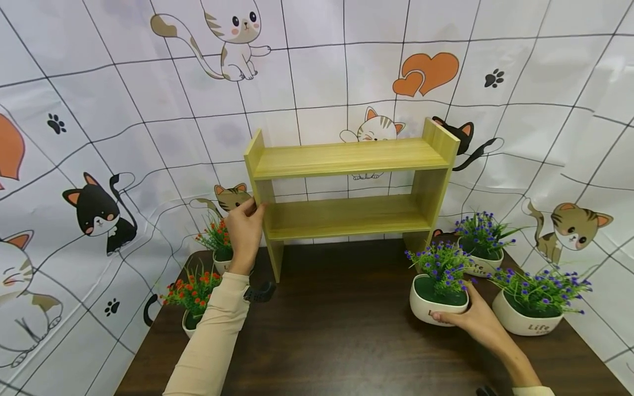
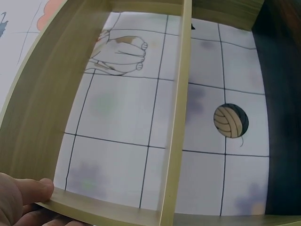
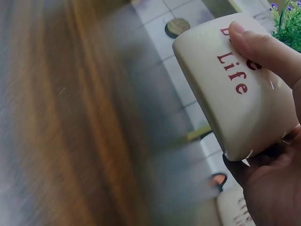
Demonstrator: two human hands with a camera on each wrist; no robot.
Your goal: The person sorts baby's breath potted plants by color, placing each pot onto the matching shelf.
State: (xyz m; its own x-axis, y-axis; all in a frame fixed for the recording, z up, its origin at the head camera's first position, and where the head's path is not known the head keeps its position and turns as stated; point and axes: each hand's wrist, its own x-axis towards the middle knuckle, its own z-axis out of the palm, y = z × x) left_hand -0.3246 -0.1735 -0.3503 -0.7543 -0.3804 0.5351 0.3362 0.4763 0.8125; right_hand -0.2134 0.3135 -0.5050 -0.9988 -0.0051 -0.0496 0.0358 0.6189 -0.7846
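A two-tier wooden shelf [image 1: 346, 220] stands at the back of the dark table. My left hand [image 1: 244, 234] grips its left side panel, and in the left wrist view the thumb [image 2: 35, 190] lies on the panel's inner face with fingers behind the edge. In my right hand [image 1: 475, 319] is a white potted plant [image 1: 438, 291] with purple flowers. The thumb crosses the pot's printed front while the other fingers wrap its side and underside. The right wrist view shows the white pot [image 3: 235, 89] with red "Life" lettering, tilted by the camera angle.
Two more purple-flowered pots, one at the back [image 1: 480, 258] and one nearer [image 1: 527, 313], stand at the right. Two red-flowered pots, one behind [image 1: 221, 256] and one in front [image 1: 190, 319], stand at the left, partly hidden by my arm. A cat-patterned wall covering [image 1: 317, 71] rises behind.
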